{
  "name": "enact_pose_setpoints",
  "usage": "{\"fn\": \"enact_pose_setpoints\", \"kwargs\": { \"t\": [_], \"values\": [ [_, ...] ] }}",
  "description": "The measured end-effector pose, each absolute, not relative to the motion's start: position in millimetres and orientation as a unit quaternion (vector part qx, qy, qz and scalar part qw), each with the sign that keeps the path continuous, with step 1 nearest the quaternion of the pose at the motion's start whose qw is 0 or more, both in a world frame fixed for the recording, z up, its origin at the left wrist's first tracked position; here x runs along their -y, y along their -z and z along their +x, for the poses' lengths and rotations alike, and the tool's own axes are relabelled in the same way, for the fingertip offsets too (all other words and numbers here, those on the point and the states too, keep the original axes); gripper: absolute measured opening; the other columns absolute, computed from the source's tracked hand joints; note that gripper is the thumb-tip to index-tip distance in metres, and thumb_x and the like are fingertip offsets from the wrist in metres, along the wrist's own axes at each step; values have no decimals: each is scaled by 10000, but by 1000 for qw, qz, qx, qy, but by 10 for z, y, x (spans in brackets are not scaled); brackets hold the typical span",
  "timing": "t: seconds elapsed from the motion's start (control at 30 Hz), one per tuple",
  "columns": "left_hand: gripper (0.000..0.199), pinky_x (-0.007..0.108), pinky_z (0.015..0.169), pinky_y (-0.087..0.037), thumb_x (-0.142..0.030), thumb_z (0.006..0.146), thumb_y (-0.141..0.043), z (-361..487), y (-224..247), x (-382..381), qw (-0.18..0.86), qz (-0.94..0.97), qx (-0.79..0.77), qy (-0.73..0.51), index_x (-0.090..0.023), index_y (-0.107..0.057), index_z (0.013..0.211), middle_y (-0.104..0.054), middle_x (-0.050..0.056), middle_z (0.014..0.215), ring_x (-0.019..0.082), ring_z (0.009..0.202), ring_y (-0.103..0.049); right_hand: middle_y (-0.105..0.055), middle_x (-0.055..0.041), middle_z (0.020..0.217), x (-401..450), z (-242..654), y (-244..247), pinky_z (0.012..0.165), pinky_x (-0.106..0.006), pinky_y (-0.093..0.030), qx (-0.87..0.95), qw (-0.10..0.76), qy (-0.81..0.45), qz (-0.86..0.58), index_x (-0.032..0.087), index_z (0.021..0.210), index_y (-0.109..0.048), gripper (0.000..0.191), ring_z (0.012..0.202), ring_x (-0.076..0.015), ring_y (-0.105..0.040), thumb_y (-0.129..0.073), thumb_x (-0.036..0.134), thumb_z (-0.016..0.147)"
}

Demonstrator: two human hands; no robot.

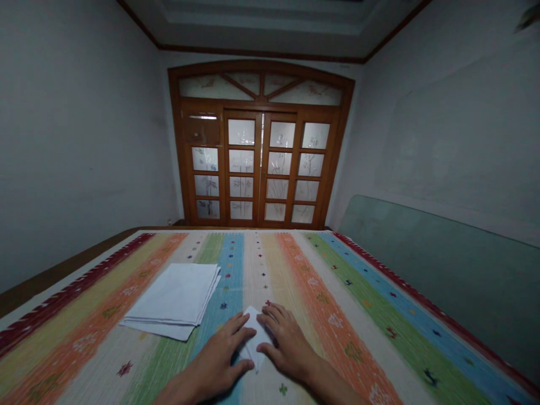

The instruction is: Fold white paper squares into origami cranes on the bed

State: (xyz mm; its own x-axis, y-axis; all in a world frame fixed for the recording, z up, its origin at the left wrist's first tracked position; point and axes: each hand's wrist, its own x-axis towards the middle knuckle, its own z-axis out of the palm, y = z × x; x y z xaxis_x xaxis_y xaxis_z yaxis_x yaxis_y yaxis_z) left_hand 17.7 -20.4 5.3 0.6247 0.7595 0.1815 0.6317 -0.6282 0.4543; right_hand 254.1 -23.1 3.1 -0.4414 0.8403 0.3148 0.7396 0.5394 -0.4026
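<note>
A small white piece of folded paper (252, 344) lies on the striped cloth in front of me, its pointed top facing away. My left hand (221, 353) rests along its left edge, fingers stretched and thumb apart near the lower end. From the right, my right hand (290, 341) lies over the other edge with its fingers spread and its thumb on the paper. The fingers cover part of both sides, so the exact folds are hard to make out. Further left sits a loose stack of white square sheets (175, 293), apart from both hands.
A striped, patterned cloth (358, 332) covers the table, whose wooden edge (29, 289) shows at left. A pale green panel (442, 253) stands along the right side. Beyond the table is a wooden door (258, 169) with glass panes. White walls flank both sides.
</note>
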Motion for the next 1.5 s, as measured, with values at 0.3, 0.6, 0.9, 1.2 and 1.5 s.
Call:
{"fn": "enact_pose_setpoints", "kwargs": {
  "t": [0.3,0.6,0.9,1.2,1.5],
  "values": [
    [420,550,1126,-422,-303,891,-693,243,37,85,83,843,-488,-213,-251,-638,1304,-532,146,1499,357,1408,-455,-660,-82,1086,191,2524,45,964,-409,-463,835,341,-86,-423,202,952,-651,140,1070,-251,-571,-629,97,864],
    [369,513,1112,-451,-319,923,-667,241,36,45,61,839,-498,-211,-228,-655,1281,-592,147,1442,339,1380,-499,-684,-49,1028,194,2527,69,911,-370,-474,865,333,-82,-366,240,907,-710,119,1021,-226,-583,-676,134,864],
    [308,483,1108,-463,-318,954,-615,270,8,67,54,834,-503,-218,-232,-671,1245,-625,126,1411,313,1363,-524,-708,-47,998,207,2525,48,869,-356,-482,871,339,-76,-348,237,929,-715,135,965,-211,-612,-673,127,864],
    [325,490,1111,-454,-307,932,-645,269,21,61,62,833,-504,-218,-225,-673,1246,-607,139,1428,325,1370,-514,-709,-46,986,206,2533,67,840,-347,-480,872,341,-76,-343,245,892,-732,154,953,-216,-615,-713,113,816],
    [342,500,1101,-459,-302,907,-675,226,28,59,57,842,-491,-214,-288,-696,1248,-597,116,1443,331,1363,-519,-712,-60,977,266,2524,-19,852,-357,-487,871,327,-89,-354,216,920,-696,148,945,-228,-612,-629,102,853]
  ]
}}
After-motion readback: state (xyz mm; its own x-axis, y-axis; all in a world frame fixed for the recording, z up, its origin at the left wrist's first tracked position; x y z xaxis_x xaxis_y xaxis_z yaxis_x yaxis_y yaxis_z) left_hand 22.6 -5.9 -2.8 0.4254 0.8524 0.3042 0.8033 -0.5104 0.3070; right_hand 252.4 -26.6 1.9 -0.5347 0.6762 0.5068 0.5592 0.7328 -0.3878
